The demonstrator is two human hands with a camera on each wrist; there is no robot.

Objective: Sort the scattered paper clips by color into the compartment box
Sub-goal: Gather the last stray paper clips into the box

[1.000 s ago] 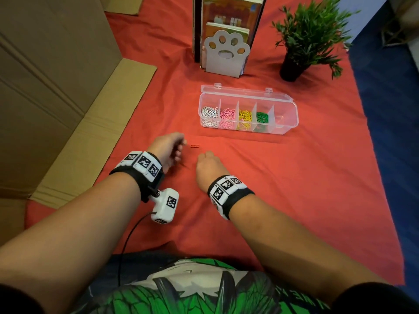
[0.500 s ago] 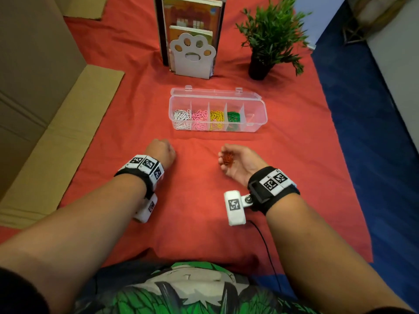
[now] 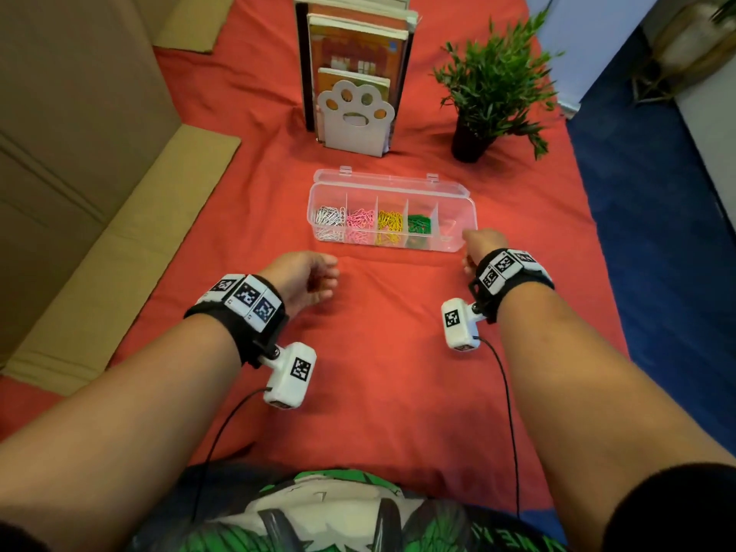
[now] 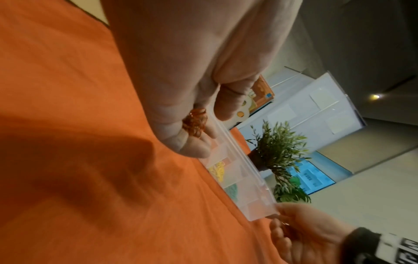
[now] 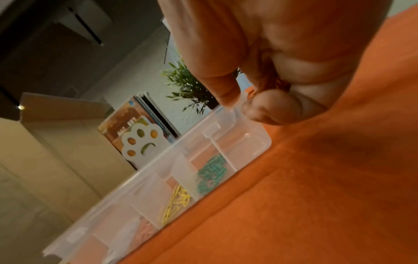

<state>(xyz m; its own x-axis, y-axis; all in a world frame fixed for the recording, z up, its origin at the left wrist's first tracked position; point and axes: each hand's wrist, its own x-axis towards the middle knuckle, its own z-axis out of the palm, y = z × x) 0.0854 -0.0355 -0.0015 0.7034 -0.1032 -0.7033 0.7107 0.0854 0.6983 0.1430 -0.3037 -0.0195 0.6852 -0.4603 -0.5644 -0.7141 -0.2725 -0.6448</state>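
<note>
The left hand (image 4: pixel 181 85) cups a clump of red paper clips (image 4: pixel 195 123) in its curled fingers, while the right hand (image 3: pixel 480 245) (fingers curled, contents unclear) touches the near right corner of the compartment box (image 3: pixel 462 193). The box sits open mid-desk on the red cloth (image 3: pixel 378 332), holding white, pink, yellow and green clips left to right.
</note>
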